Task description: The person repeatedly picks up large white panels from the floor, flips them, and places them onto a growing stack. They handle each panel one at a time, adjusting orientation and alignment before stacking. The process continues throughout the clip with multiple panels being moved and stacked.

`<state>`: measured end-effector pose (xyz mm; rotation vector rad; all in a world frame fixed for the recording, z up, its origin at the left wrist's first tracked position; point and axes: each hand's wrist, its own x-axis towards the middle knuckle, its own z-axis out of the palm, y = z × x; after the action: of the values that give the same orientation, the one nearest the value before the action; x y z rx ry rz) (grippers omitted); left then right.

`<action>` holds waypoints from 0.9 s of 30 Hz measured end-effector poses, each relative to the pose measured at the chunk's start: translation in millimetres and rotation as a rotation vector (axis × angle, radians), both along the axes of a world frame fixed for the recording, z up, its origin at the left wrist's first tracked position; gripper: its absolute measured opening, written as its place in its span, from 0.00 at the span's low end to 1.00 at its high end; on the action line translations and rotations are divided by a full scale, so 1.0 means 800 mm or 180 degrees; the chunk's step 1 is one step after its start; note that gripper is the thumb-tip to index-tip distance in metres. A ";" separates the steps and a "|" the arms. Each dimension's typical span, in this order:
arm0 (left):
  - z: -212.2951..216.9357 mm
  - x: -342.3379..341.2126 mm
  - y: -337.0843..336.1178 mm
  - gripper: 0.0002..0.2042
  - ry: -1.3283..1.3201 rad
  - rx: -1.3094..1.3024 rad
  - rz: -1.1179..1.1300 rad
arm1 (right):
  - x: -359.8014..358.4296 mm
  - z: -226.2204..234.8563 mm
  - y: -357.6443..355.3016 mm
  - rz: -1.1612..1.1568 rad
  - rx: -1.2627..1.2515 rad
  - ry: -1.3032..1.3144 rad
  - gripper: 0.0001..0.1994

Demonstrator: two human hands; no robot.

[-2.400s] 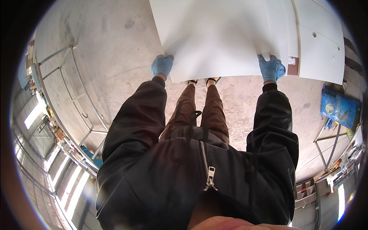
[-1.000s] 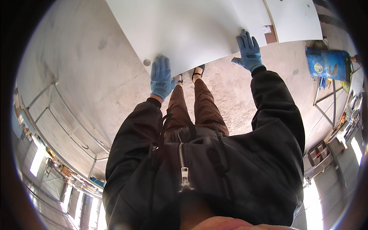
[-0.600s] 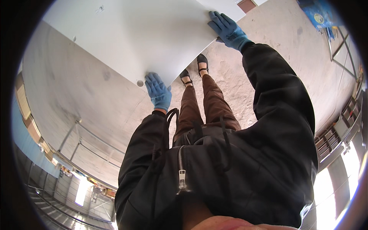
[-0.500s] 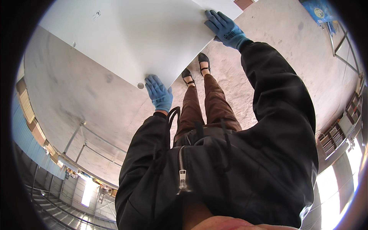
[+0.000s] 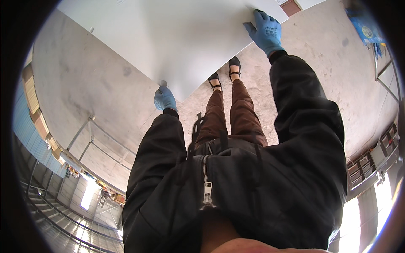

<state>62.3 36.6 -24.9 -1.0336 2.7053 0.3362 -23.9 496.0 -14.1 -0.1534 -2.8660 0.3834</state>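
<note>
The left grip (image 5: 165,99) is curled closed on the edge of the white panel (image 5: 177,46), just beside a round hole (image 5: 163,83); the panel spreads ahead of it and across to the right grip (image 5: 268,33), which lies spread over its edge, thumb well apart from fingers, a blue bag (image 5: 365,30) off to its right

Pale, stained concrete floor (image 5: 99,71) spreads out to both sides. A metal frame (image 5: 79,135) stands between eight and nine o'clock, with blue ribbed panels (image 5: 37,134) beyond it at nine. Dark shelves (image 5: 361,169) sit between three and four. Daylight glares through windows (image 5: 350,223) at four and eight o'clock.
</note>
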 end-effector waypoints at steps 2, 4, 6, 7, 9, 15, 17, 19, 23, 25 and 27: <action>-0.001 -0.001 0.009 0.23 0.0146 -0.0111 -0.0079 | -0.002 -0.010 -0.009 -0.0261 0.0115 -0.0221 0.23; 0.000 -0.005 0.017 0.24 0.0140 -0.0158 -0.0104 | -0.003 -0.016 -0.012 -0.0486 0.0159 -0.0309 0.22; 0.004 -0.009 0.021 0.24 -0.0125 -0.0148 0.0005 | -0.002 -0.019 -0.013 -0.0546 0.0242 -0.0307 0.22; 0.006 -0.012 0.021 0.25 -0.0191 -0.0116 0.0036 | -0.002 -0.020 -0.013 -0.0584 0.0282 -0.0310 0.22; 0.010 -0.018 0.022 0.26 -0.0324 -0.0080 0.0142 | -0.002 -0.021 -0.013 -0.0644 0.0230 -0.0394 0.22; 0.018 -0.022 0.022 0.30 -0.0327 -0.0185 -0.0038 | -0.001 -0.024 -0.012 -0.0656 0.0247 -0.0391 0.21; 0.018 -0.021 0.022 0.31 -0.0288 -0.0146 0.0028 | -0.002 -0.025 -0.013 -0.0680 0.0237 -0.0399 0.21; 0.018 -0.020 0.023 0.31 -0.0236 -0.0140 0.0042 | -0.002 -0.026 -0.014 -0.0715 0.0192 -0.0443 0.21; 0.019 -0.018 0.024 0.30 -0.0162 -0.0094 -0.0002 | -0.002 -0.025 -0.015 -0.0719 0.0183 -0.0402 0.20; 0.019 -0.018 0.023 0.30 -0.0147 -0.0093 -0.0024 | -0.002 -0.024 -0.016 -0.0746 0.0079 -0.0424 0.20; 0.017 -0.018 0.021 0.29 -0.0134 -0.0176 -0.0068 | -0.003 -0.021 -0.016 -0.0772 0.0030 -0.0571 0.20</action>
<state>47.5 53.7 -11.3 -1.0141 2.6999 0.2346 -26.1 483.3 -30.9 -0.5537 -2.9740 0.3220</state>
